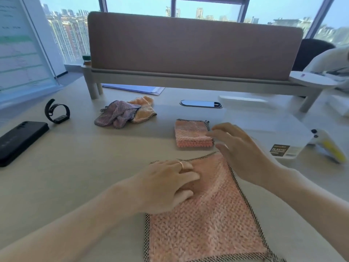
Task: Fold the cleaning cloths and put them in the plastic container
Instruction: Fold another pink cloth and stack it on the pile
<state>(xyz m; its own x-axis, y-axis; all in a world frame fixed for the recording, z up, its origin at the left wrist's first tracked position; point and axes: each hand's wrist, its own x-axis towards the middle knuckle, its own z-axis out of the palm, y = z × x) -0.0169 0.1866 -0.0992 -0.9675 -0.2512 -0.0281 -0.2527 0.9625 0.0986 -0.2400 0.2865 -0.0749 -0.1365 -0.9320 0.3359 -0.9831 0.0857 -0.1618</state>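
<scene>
A pink cleaning cloth with a black-and-white hem lies spread flat on the desk in front of me. My left hand rests palm down on its upper left part, fingers apart. My right hand hovers above the cloth's far right corner, fingers spread and empty. Just beyond sits a folded pink cloth. A crumpled purple cloth and an orange cloth lie further back on the left. The clear plastic container stands at the right, with a label on its near side.
A black phone and a black wristband lie at the left. A white and yellow device sits right of the container. A brown desk divider closes the back, with papers under it and a cable port.
</scene>
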